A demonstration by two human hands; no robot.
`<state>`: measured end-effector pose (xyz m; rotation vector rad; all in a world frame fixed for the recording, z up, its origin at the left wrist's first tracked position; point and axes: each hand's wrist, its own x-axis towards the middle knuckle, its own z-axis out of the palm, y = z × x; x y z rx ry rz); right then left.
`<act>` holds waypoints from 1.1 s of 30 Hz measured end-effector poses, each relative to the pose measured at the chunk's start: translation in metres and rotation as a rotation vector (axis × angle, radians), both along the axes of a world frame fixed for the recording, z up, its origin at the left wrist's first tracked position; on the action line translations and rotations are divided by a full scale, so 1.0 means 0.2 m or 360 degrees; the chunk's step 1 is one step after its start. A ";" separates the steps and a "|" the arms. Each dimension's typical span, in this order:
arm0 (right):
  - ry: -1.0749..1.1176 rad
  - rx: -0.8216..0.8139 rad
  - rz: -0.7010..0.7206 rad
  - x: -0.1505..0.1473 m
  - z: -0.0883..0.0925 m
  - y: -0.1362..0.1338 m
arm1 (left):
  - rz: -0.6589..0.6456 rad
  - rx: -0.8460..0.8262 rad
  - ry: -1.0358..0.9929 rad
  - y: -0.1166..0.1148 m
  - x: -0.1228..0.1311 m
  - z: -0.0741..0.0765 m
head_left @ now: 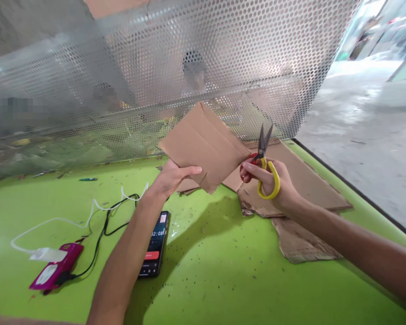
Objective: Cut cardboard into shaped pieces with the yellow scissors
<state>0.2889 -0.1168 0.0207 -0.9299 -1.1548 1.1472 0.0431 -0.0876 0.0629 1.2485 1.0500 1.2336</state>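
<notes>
A squarish piece of brown cardboard (206, 140) is held up above the green table, its surface creased and its lower edge torn. My left hand (174, 178) grips its lower left side, thumb on the near face and the other fingers hidden behind. In my right hand (274, 180) are scissors (264, 146) with one yellow and one red handle. Their blades point up and stand slightly apart, just right of the cardboard's right corner. No cardboard lies between the blades. Beneath and behind my right hand lie larger cardboard sheets (304, 176) and a ragged-edged scrap (301, 241).
A phone (159, 243) showing a timer lies partly under my left forearm. A magenta power strip (59, 266) with white and black cables is at the left. A green pen (88, 179) lies farther back. A perforated metal screen (223, 58) borders the table, with people behind it.
</notes>
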 end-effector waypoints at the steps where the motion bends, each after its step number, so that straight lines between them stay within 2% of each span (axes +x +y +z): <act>1: 0.0027 0.0010 -0.0008 0.00 0.00 0.00 | -0.0005 0.0005 0.0002 0.00 0.00 0.00; 10: 0.0075 0.0051 -0.0122 0.00 -0.02 0.02 | 0.0037 0.0015 0.0014 0.01 -0.06 0.01; 16: -0.0288 -0.0010 0.0185 -0.03 -0.01 -0.04 | 0.0102 0.0050 -0.0128 0.02 -0.06 0.01; 20: -0.0405 -0.0091 0.0375 -0.07 -0.03 -0.06 | 0.0140 0.0060 -0.0167 0.01 -0.02 0.01; 29: -0.0396 -0.0057 0.0309 -0.08 -0.02 -0.06 | 0.0215 0.0033 -0.0299 0.00 0.04 0.00; 33: -0.0361 -0.0096 0.0358 -0.10 -0.05 -0.06 | 0.0248 0.0041 -0.0370 -0.01 0.08 -0.01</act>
